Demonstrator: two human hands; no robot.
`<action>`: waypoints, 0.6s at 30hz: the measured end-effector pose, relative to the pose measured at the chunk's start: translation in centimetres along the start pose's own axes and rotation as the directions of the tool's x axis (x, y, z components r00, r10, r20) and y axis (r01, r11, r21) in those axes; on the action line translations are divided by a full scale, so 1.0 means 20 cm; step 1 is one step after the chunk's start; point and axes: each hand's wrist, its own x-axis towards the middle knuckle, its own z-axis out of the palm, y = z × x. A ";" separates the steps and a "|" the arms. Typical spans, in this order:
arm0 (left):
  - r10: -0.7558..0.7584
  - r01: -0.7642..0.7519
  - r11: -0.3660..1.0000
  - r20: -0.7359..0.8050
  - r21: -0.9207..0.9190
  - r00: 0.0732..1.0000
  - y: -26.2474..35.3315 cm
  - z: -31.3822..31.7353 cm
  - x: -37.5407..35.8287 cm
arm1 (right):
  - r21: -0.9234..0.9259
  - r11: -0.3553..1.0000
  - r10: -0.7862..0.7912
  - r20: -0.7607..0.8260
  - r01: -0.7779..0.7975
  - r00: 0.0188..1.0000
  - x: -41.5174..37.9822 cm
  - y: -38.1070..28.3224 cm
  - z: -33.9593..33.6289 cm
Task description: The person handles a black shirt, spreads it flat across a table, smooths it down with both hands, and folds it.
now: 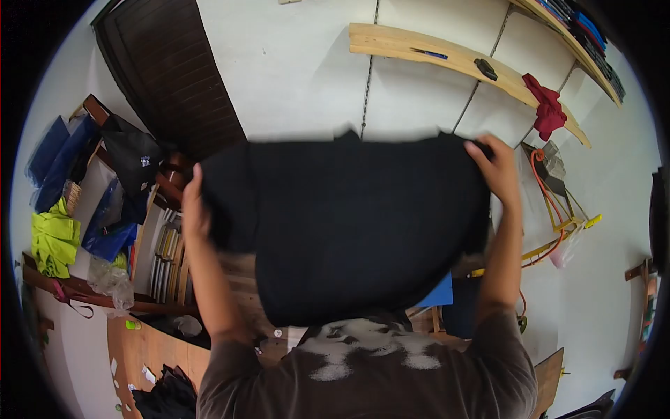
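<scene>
"Shirt (pixel 370 223), I'd call it, filling the middle of the frame. Is it lying on anything?"

"No, it is held up in the air, in front of the person's chest. The left hand (pixel 196 202) grips its edge at the left of the frame, and the right hand (pixel 499 167) pinches its upper corner towards the right, thumb on the near side. Most of the fingers are hidden, so I can't tell how much cloth each one has gathered."

"How would you hold it well?"

"Level hands, I think, and an even, gentle pull outward, so the top edge runs straight without stretching the cloth. The grip should stay near the edges, or creases may form. The loose part ought to hang free of the chest."

"And how does it look?"

"Plain black, with no print that I can see. A seam-like line runs down its left part, setting off what may be a sleeve. The top edge is blurred, with two small peaks, and the bottom edge sags in a curve."

"What lies around it?"

"A dark door (pixel 157 77) at upper left, a wooden shelf (pixel 391 40) with a red cloth (pixel 548 112) hanging from it at upper right, and a black cloth heap (pixel 166 397) at lower left."
</scene>
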 end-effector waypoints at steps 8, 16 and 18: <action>0.160 -0.009 0.823 -0.218 0.568 0.963 -1.47 0.10 -0.26 | -0.181 0.941 0.292 0.015 -0.285 0.956 -0.91 0.40 1.08; -0.376 -0.430 0.095 0.432 0.898 0.820 -1.61 0.18 -1.08 | -0.444 0.844 0.501 0.450 -0.301 0.739 -2.06 0.35 1.13; -0.365 -0.427 0.097 0.431 0.899 0.825 -1.58 0.18 -1.09 | -0.547 0.768 0.598 0.424 -0.335 0.680 -2.07 0.37 1.08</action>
